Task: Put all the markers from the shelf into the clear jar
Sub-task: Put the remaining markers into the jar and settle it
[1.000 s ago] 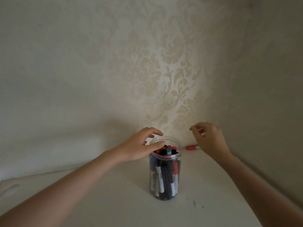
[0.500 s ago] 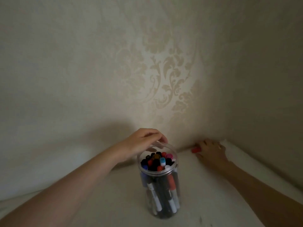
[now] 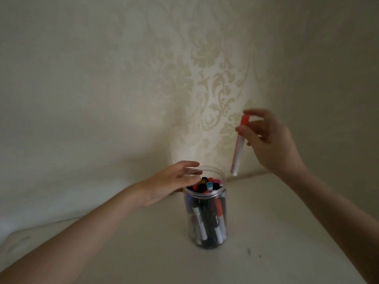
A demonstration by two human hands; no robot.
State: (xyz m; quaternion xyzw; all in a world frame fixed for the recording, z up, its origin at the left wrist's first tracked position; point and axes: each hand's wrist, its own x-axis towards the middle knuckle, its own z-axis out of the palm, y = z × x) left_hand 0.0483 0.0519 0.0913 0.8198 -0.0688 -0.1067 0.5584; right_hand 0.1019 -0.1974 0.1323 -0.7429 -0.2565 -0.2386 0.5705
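The red-capped marker is in your right hand, up in the air to the right of the jar and above its rim. It hangs nearly upright, red cap at the top and white barrel pointing down, tilted slightly so the lower end leans left toward the jar. Your thumb and fingers are pinched around it just under the cap; the rest of the barrel hangs free below your grip. Its lower tip sits close to the level of the jar's mouth but off to the right side of it, not over the opening.

The clear jar stands upright on the pale shelf, open at the top. It is packed with markers standing on end, their coloured caps (black, red, orange, blue, pink) crowded together at the mouth.

Your left hand is at the jar's upper left rim. The fingers are spread and loosely extended across the back edge of the opening, holding nothing; the fingertips are blurred, so you cannot tell from this view whether they touch the rim or sit just above it.

Behind everything is a cream wall with a pale floral pattern, meeting a plainer wall in the corner at the right. A couple of small dark specks lie on the shelf in front of the jar, to its right.
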